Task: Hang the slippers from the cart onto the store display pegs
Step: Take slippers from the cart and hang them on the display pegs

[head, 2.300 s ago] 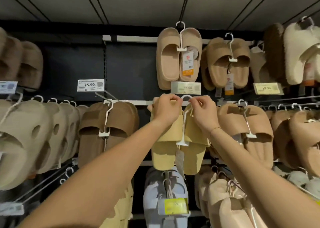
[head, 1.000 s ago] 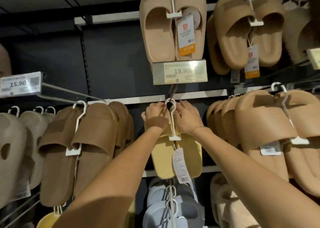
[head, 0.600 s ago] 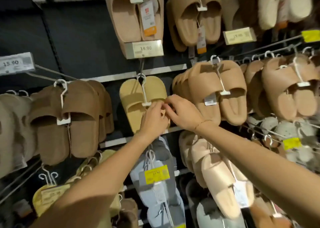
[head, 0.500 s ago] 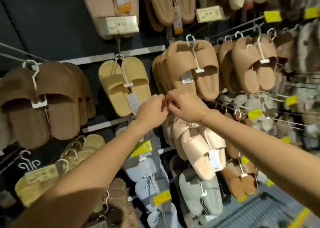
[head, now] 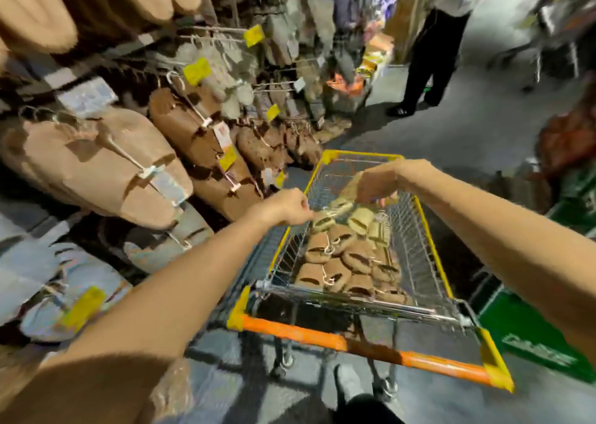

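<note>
Both hands over the wire cart point(head: 429, 227), left hand point(head: 283, 207) curled, grip blurred, can't tell, right hand point(head: 375, 183) likewise, brown slippers point(head: 338, 259) piled below

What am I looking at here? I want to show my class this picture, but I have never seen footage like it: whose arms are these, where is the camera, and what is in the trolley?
There is no machine. A person wears a wide-angle camera on the head, looking forward and down, so the two bare arms reaching in from the bottom are that person's own. The picture is blurred because the head is turning.

The left hand and right hand reach over a wire shopping cart with a yellow rim and an orange handle. Slippers in brown and pale yellow lie heaped in its basket. The blur hides whether either hand has gripped a pair.

On the left stands the store display, with slippers hanging from pegs, some with yellow tags. Another person stands farther down the aisle.
</note>
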### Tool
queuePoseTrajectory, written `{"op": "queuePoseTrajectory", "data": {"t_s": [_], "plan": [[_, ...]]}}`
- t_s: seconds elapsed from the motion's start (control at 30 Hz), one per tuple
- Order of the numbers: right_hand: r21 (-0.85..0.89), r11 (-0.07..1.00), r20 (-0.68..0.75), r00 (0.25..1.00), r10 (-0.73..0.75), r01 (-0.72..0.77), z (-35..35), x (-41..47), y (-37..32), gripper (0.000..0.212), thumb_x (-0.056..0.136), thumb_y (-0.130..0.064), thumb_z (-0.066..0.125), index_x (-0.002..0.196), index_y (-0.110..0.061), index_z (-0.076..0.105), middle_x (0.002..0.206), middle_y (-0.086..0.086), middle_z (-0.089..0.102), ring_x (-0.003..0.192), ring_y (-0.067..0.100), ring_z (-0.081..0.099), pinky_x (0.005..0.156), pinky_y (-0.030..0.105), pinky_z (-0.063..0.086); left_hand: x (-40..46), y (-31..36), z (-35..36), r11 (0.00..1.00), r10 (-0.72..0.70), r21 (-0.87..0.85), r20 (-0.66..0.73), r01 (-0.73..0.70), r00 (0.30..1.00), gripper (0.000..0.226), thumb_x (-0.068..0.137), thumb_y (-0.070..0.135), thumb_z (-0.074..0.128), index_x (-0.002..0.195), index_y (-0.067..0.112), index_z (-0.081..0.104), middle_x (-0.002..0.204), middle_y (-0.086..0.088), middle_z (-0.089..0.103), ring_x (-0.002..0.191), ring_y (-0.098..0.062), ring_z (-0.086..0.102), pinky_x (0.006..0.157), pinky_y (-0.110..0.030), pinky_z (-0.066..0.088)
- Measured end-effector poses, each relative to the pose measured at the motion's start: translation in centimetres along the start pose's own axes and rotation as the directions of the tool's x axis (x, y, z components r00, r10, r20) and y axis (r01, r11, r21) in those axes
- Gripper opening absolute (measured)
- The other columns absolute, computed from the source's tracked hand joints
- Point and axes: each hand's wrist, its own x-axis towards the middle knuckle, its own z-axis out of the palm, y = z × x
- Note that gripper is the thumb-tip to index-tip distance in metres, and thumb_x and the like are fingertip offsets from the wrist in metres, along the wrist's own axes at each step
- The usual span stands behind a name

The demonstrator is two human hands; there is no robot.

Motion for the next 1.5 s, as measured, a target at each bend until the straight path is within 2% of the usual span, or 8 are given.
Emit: {"op": "queuePoseTrajectory", "data": {"t_s": [0.13, 0.23, 0.47, 0.8, 0.93, 1.13, 1.3, 1.5], "plan": [[-0.062, 0.997, 0.012, 0.999, 0.044, -0.043, 4.5, 7.1, 8.0, 0.041, 0.094, -0.037, 0.060, 0.123, -0.008, 0.066, 0.094, 0.008, 0.069, 0.080, 0.026, 0.065, 0.066, 0.031, 0.051, 6.6, 2.2, 5.8, 0.999, 0.006, 0.037, 0.193, -0.013, 0.981, 0.030, 0.105, 0.028, 0.045, 0.112, 0.007, 0.065, 0.126, -0.016, 0.063, 0.102, -0.029, 0.059, 0.072, -0.037, 0.041], [-0.072, 0.997, 0.089, 0.996, 0.030, -0.024, 7.7, 12.2, 11.6, 0.035, 0.095, -0.042, 0.055, 0.109, -0.012, 0.066, 0.107, 0.010, 0.067, 0.096, 0.030, 0.062, 0.082, 0.037, 0.051, 11.7, 2.2, 8.9, 0.998, -0.064, 0.018, 0.260, 0.061, 0.963, 0.042, 0.107, 0.024, 0.042, 0.131, -0.007, 0.056, 0.141, -0.021, 0.053, 0.131, -0.033, 0.050, 0.093, -0.039, 0.040], [0.073, 0.995, 0.109, 0.992, 0.060, -0.068, 12.5, 25.9, 14.3, 0.035, 0.096, -0.034, 0.053, 0.119, -0.012, 0.068, 0.121, 0.013, 0.067, 0.111, 0.032, 0.060, 0.090, 0.034, 0.048, 27.5, -1.6, 14.9, 0.980, -0.174, -0.055, 0.206, 0.189, 0.963, 0.035, 0.091, 0.033, 0.050, 0.114, 0.010, 0.065, 0.117, -0.015, 0.068, 0.104, -0.033, 0.064, 0.084, -0.037, 0.053], [0.310, 0.950, 0.103, 0.992, -0.076, 0.041, 18.4, 36.5, 15.2, 0.018, 0.099, -0.013, 0.049, 0.105, -0.005, 0.063, 0.114, 0.013, 0.064, 0.092, 0.019, 0.051, 0.059, 0.013, 0.031, 43.1, -2.9, 21.9, 0.945, -0.265, -0.162, 0.130, 0.284, 0.955, 0.064, 0.094, 0.025, 0.055, 0.153, 0.021, 0.032, 0.137, -0.014, 0.057, 0.125, -0.036, 0.055, 0.107, -0.042, 0.045], [0.350, 0.936, 0.047, 0.999, 0.020, -0.035, 20.3, 38.0, 17.0, 0.024, 0.096, -0.022, 0.051, 0.115, -0.012, 0.061, 0.118, 0.010, 0.067, 0.104, 0.026, 0.061, 0.077, 0.025, 0.042, 43.9, -2.4, 23.1, 0.936, -0.313, -0.168, -0.002, 0.308, 0.950, 0.031, 0.098, 0.032, 0.053, 0.117, 0.013, 0.066, 0.114, -0.015, 0.071, 0.108, -0.033, 0.066, 0.089, -0.038, 0.053], [0.406, 0.913, -0.277, 0.956, 0.094, 0.028, 16.8, 36.6, 16.4, 0.016, 0.094, -0.021, 0.055, 0.103, -0.012, 0.065, 0.096, 0.009, 0.069, 0.089, 0.027, 0.065, 0.073, 0.033, 0.053, 39.4, -2.5, 20.4, 0.921, -0.300, -0.327, -0.253, 0.210, 0.920, 0.039, 0.102, 0.047, 0.044, 0.080, 0.019, 0.061, 0.076, -0.006, 0.068, 0.075, -0.027, 0.066, 0.065, -0.036, 0.051], [0.233, 0.928, -0.499, 0.855, -0.142, 0.290, 9.2, 32.2, 13.1, 0.012, 0.087, -0.012, 0.057, 0.095, -0.012, 0.066, 0.091, 0.007, 0.066, 0.092, 0.026, 0.059, 0.078, 0.036, 0.048, 32.0, -2.1, 13.2, 0.943, -0.172, -0.332, -0.422, 0.024, 0.890, 0.033, 0.095, 0.032, 0.056, 0.064, 0.021, 0.056, 0.063, -0.002, 0.063, 0.066, -0.026, 0.060, 0.059, -0.036, 0.038], [0.128, 0.841, -0.391, 0.806, -0.445, 0.526, 0.5, 22.4, 5.3, 0.023, 0.082, -0.010, 0.064, 0.102, -0.014, 0.075, 0.097, 0.005, 0.073, 0.090, 0.021, 0.065, 0.080, 0.035, 0.052, 19.6, -0.4, 3.4, 0.940, 0.188, -0.146, -0.532, -0.309, 0.825, 0.025, 0.097, 0.015, 0.053, 0.072, 0.014, 0.051, 0.065, 0.011, 0.043, 0.063, -0.011, 0.040, 0.060, -0.028, 0.025]]}}
